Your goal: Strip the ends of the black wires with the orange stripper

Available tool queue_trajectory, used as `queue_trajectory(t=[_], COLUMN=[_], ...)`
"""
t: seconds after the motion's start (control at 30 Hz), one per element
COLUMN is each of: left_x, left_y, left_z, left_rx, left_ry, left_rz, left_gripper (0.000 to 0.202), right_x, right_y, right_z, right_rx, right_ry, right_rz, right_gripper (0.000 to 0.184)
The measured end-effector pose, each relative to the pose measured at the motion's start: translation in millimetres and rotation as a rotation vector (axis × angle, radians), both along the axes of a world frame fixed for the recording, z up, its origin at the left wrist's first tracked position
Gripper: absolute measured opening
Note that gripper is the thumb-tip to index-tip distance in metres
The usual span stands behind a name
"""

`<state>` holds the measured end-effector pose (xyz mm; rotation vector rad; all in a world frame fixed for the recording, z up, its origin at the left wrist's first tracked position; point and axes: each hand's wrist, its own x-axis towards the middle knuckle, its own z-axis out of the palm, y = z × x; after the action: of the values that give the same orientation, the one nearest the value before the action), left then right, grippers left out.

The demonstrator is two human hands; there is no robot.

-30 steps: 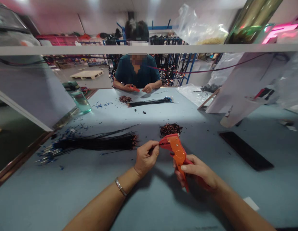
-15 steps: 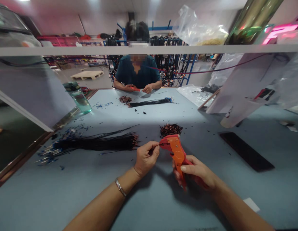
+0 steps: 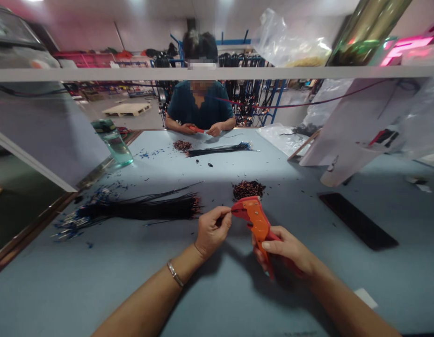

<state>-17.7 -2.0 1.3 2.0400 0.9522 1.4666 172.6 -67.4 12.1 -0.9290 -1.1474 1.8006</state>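
My right hand (image 3: 287, 250) is wrapped round the handles of an orange wire stripper (image 3: 257, 222), whose jaws point left and up. My left hand (image 3: 212, 230) is closed in a pinch on a thin black wire whose end meets the stripper's jaws. Left of my hands a bundle of black wires (image 3: 140, 209) with blue ends lies across the blue table (image 3: 97, 281). Just beyond the stripper sits a small pile of dark stripped bits (image 3: 248, 188).
A person in a dark green top sits across the table with a red tool, a wire bundle (image 3: 220, 149) and another small pile. A clear jar (image 3: 116, 145) stands far left. A black flat slab (image 3: 359, 226) lies at right. A grey shelf bar crosses above.
The stripper handles have closed a little under my right hand. My left hand stays pinched at the jaws.
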Motion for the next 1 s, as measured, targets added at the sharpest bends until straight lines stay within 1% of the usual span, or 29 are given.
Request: queue_trajectory(t=[0.17,0.3,0.53,0.7,0.87,1.0], left_x=[0.2,0.3,0.0,0.2,0.1,-0.4], left_y=[0.6,0.8,-0.6,-0.9,-0.9,-0.2], left_z=[-1.0,-0.4,0.3,-1.2,-2.3,-2.4], left_rx=[0.01,0.009,-0.045,-0.082,-0.078,-0.069], left_ry=[-0.005,-0.001,0.016,0.018,0.012,0.007], left_rz=[-0.001,-0.003,0.001,-0.002,-0.001,-0.01], left_gripper=[0.016,0.017,0.02,0.022,0.021,0.021], right_x=[-0.1,0.1,-1.7,-3.5,-4.5,-6.9], right_y=[0.0,-0.2,-1.0,-2.0,-3.6,-4.7], right_z=[0.2,-0.6,-1.8,-2.3,-6.3,-6.4], right_rx=[0.005,0.025,0.057,0.062,0.044,0.065], right_ry=[-0.02,-0.056,-0.11,-0.141,-0.157,-0.179], right_rz=[0.004,0.023,0.004,-0.035,-0.034,-0.041], right_gripper=[0.029,0.031,0.033,0.035,0.037,0.039])
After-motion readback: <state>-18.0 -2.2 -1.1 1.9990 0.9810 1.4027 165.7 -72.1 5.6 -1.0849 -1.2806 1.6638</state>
